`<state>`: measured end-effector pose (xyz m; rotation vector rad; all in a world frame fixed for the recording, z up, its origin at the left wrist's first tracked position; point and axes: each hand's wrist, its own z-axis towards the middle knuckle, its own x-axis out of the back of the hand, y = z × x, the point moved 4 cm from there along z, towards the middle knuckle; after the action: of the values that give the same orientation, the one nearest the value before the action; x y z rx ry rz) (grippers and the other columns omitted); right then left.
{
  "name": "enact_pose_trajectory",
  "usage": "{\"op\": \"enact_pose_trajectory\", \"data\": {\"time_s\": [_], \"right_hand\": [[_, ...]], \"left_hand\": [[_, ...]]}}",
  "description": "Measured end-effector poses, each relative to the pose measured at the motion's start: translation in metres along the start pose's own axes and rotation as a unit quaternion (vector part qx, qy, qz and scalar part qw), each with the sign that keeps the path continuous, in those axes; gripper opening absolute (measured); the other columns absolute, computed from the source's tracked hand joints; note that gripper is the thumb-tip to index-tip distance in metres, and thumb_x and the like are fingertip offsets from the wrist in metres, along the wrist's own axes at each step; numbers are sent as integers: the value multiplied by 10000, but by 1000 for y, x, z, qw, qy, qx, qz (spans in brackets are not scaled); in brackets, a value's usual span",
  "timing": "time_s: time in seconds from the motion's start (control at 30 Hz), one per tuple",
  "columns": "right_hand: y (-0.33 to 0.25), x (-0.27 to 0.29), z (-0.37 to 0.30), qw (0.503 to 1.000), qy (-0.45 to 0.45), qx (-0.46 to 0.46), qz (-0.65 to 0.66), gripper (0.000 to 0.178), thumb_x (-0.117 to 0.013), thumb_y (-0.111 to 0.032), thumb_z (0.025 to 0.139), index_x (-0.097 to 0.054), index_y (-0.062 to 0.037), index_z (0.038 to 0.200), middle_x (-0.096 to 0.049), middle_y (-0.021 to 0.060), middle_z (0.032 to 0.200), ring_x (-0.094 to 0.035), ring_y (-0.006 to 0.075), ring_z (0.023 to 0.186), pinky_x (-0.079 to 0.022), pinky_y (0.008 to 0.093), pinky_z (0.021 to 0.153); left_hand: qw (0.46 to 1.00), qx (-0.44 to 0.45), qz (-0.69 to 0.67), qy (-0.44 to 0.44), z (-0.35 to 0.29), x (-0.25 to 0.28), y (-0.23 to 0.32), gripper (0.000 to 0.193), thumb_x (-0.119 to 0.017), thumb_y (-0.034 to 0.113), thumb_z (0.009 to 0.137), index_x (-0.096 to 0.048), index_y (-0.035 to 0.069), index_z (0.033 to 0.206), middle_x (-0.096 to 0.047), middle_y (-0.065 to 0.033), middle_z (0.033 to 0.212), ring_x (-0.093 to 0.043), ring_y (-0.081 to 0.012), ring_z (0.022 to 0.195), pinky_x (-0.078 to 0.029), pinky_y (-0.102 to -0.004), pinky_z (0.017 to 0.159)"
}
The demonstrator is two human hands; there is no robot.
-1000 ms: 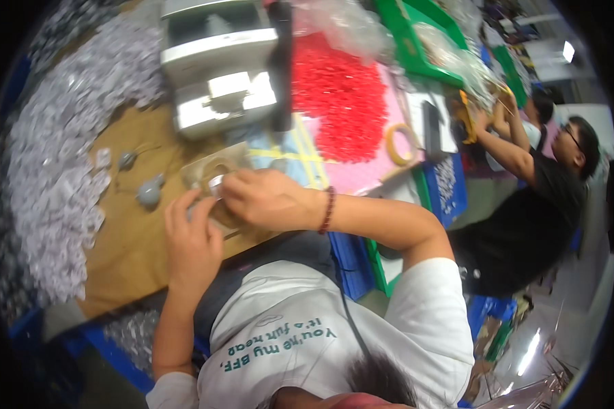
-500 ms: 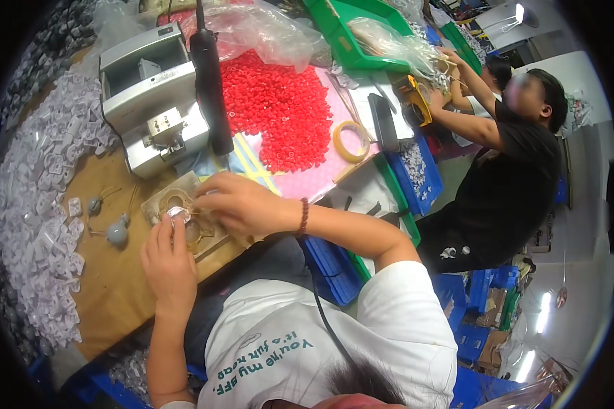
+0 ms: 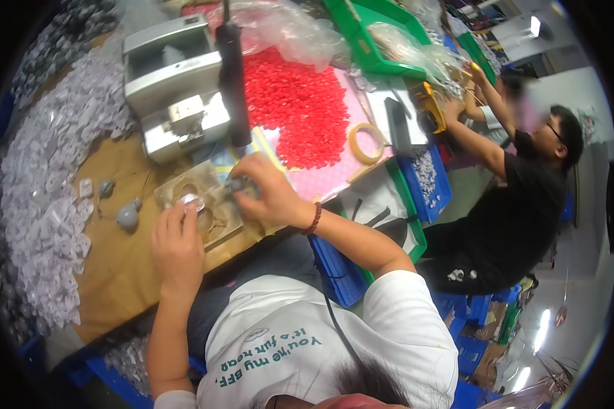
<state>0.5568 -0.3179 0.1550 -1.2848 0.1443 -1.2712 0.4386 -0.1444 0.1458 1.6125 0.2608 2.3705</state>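
Right hand (image 3: 269, 191) shifted rightward, pinching grey piece (image 3: 237, 185); left hand (image 3: 177, 238) holds white part (image 3: 193, 200); shirt (image 3: 378, 341) bears green lettering (image 3: 270, 360).

Left of centre, glossy resin-like block (image 3: 210, 192), matt paper-like brown sheet (image 3: 119, 273); upper centre, shiny red plastic bits (image 3: 300, 109).

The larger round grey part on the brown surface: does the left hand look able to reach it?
Probably yes: the left hand is close, with only brown surface between it and the larger grey part. However, it seems to touch a small white piece.
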Motion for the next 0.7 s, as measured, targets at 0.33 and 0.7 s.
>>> {"op": "enact_pose_trajectory", "data": {"time_s": [0.33, 0.7], "right_hand": [[6, -33, 25, 822, 39, -205, 530, 381, -598, 149, 847, -538, -35, 1175, -585, 91, 1154, -648, 227, 1070, -558, 350, 948], [6, -31, 52, 875, -82, -171, 445, 419, -612, 138, 853, -517, -47, 1217, -588, 113, 1174, -640, 210, 1053, -567, 356, 918]], "left_hand": [[999, 12, -32, 40, 0, 6, -3, 405, -667, -9, 742, -664, 33, 1145, -623, -120, 1171, -585, -310, 1089, -475, -426, 901], [997, 0, -45, 59, 0, 7, -6, 375, -686, 20, 739, -684, 32, 1114, -638, -120, 1144, -591, -299, 1068, -481, -419, 880]]}}
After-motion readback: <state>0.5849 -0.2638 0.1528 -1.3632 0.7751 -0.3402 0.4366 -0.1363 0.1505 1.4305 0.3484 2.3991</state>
